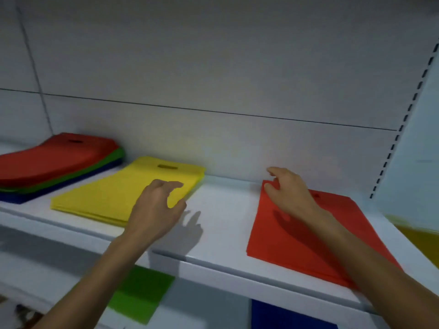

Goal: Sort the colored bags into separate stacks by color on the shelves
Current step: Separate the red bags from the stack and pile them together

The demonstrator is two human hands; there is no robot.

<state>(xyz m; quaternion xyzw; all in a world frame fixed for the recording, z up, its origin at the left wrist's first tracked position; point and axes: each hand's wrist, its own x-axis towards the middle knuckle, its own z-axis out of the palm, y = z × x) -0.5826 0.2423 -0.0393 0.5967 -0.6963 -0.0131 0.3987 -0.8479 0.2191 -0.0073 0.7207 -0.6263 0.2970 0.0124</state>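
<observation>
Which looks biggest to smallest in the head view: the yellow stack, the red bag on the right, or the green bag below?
1. The red bag, though it lies nearer than the yellow.
2. The yellow stack.
3. The green bag, partly hidden under the shelf, so its rank is unsure.

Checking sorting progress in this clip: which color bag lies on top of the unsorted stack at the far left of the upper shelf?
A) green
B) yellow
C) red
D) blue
C: a red bag lies uppermost there, with a green bag and a blue bag edging out beneath it.
</observation>
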